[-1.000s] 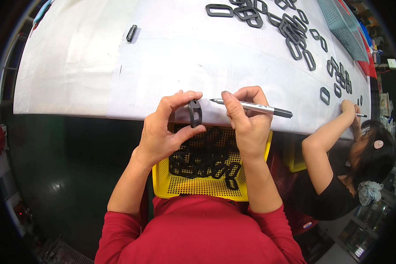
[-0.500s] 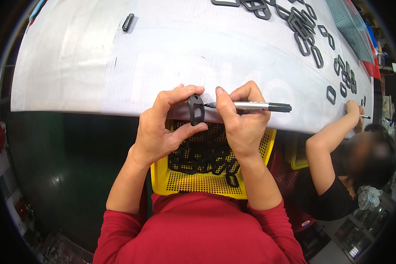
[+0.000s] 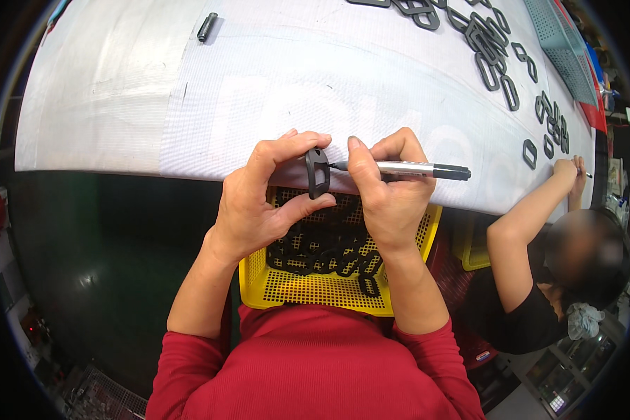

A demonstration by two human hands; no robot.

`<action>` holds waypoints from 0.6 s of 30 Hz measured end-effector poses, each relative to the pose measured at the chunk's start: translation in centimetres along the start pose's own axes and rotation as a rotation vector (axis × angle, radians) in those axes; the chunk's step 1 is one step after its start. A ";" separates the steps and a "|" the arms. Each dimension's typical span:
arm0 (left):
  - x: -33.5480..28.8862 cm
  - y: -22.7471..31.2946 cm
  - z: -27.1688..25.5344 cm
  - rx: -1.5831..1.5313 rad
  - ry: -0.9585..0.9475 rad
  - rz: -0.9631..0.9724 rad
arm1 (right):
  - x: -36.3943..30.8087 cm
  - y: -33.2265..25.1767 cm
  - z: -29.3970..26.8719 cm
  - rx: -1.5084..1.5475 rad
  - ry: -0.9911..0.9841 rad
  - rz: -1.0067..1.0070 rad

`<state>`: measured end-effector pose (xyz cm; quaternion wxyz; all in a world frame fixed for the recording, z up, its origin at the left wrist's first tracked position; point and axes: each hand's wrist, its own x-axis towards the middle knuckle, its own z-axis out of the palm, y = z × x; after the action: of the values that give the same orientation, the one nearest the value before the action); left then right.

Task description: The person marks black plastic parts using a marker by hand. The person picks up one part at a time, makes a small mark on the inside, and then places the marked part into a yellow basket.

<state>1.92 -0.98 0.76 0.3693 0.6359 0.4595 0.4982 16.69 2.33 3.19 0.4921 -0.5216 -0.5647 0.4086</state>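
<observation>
From the head camera, looking down: your left hand [image 3: 262, 185] pinches a black frame [image 3: 311, 176] by its two ends, fingertips above and thumb below, and the frame stands upright between your hands; your right hand [image 3: 393, 189] grasps a silver marker [image 3: 406, 168], its dark tip pointing left at the frame's right side; I cannot tell whether the tip touches or stops just short.

Below and between your hands, a yellow basket [image 3: 254, 278] holds many black pieces [image 3: 287, 263]; ahead of your hands spreads a white table [image 3: 119, 105], with a small black cap [image 3: 206, 28] well beyond your left hand and similar loose frames [image 3: 509, 93] beyond and right of your right hand; farther right is a co-worker's arm [image 3: 521, 234].

Held only by its ends, the frame could twist or pop free if your left thumb slackens, perhaps dropping into the basket; an unsteady right hand could let the tip skid, streaking the frame or your left fingers.

The frame looks dark, smooth and slightly curved, with a long opening and a small hole near its top; it seems stiff; any ink on it is too small to tell.
</observation>
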 end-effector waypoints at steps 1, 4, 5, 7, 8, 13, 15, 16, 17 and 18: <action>0.0 0.0 0.0 0.001 0.000 0.000 | 0.0 0.0 0.0 -0.024 -0.002 -0.013; 0.0 0.0 0.0 0.006 0.003 0.012 | -0.2 0.5 -0.2 -0.041 -0.013 -0.030; 0.0 0.1 0.0 0.017 0.002 0.017 | -0.1 0.5 -0.2 -0.036 -0.020 -0.038; 0.1 0.2 0.0 0.029 -0.001 0.025 | -0.3 -0.1 -0.5 0.060 0.035 0.021; 0.1 0.4 0.0 0.010 0.009 0.010 | -0.2 -0.3 -0.6 0.158 0.085 0.080; 1.0 1.9 -0.4 0.098 -0.065 -0.022 | -0.3 -1.3 -1.7 0.266 -0.082 0.152; 1.8 2.7 -0.4 0.249 -0.153 0.084 | -0.6 -1.8 -2.2 0.197 -0.130 0.126; 2.0 2.9 -0.4 0.248 -0.152 0.091 | -0.6 -2.0 -2.4 0.127 -0.180 0.106; 2.1 3.1 -0.5 0.295 -0.175 0.144 | -0.5 -1.7 -2.6 0.085 -0.167 0.095; 2.2 3.2 -0.6 0.342 -0.197 0.197 | -0.5 -1.8 -2.7 0.085 -0.164 0.089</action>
<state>2.24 0.19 4.47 0.2489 0.7766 0.4346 0.3820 18.94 1.46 5.38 0.4471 -0.4896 -0.5616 0.4950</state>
